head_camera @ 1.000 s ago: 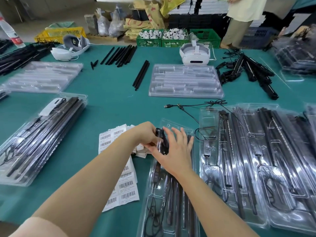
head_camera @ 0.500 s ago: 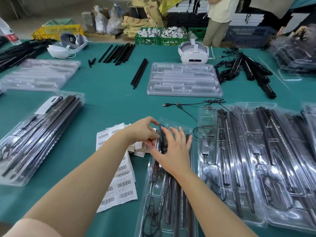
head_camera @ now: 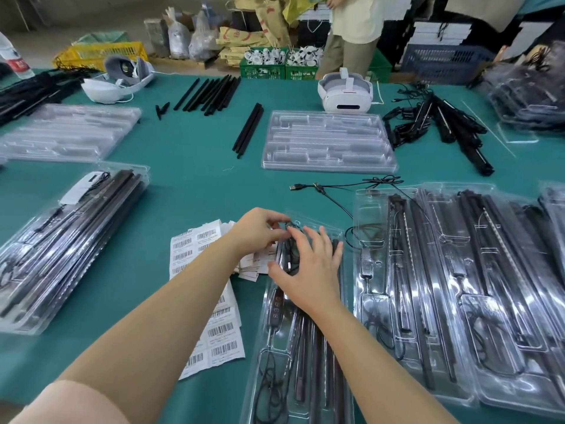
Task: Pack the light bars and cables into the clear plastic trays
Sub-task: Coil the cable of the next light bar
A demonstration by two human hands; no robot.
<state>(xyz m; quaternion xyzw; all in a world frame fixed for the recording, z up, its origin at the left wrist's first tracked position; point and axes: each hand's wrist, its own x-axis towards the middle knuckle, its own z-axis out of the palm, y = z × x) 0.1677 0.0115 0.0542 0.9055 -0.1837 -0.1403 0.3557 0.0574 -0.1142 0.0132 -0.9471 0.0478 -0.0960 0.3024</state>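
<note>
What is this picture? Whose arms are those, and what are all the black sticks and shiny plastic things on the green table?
There is no machine here. The arms belong to a person wearing a camera on their head, so you see what they see, looking down at their own hands.

The black sticks are light bars. The shiny things are clear plastic trays, like the empty tray further back. The person is packing bars and cables into them.

The left hand pinches a thin black cable at the top of the tray in front. The right hand rests flat on that cable, fingers spread, pressing it down.

Beside it lie barcode stickers, and filled trays on the right. A white headset sits at the back.
</note>
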